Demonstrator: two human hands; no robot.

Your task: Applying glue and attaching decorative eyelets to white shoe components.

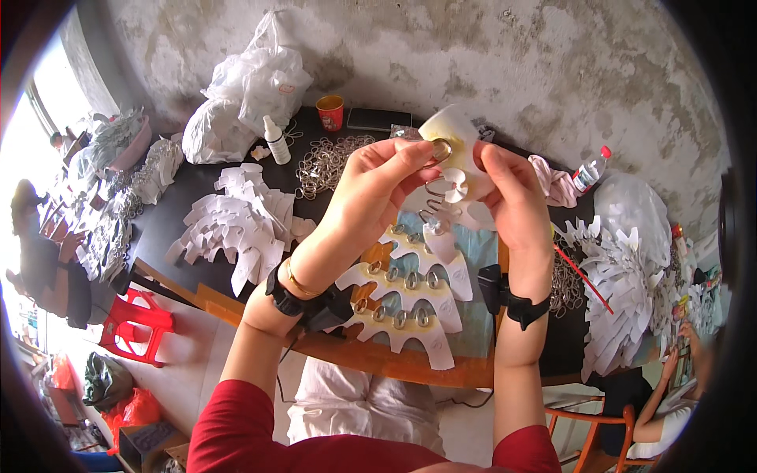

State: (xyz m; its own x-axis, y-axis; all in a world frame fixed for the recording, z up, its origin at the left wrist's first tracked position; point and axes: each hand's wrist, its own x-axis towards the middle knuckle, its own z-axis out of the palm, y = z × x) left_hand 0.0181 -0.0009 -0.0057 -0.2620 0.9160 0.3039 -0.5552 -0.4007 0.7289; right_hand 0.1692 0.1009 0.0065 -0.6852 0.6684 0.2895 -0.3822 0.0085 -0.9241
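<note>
Above the table, my right hand [516,193] holds a white scalloped cut-out [451,126] with a yellowish patch, pinched between thumb and fingers. My left hand [385,169] pinches an oval metal ring [441,149] against that cut-out. More metal rings hang along its lower part. Below my hands, several similar white cut-outs [406,337] lie overlapping on a pale bluish sheet [481,315], with oval rings standing along their yellowed edges. Both wrists wear black straps with small devices.
Loose metal rings [327,162] are heaped near a white bottle [276,140] and a red cup [330,114]. Stacks of white cut-outs [236,217] lie left and right [623,292]. A red stick [583,280] lies at right. Other people sit at both sides; a red stool [138,323] stands left.
</note>
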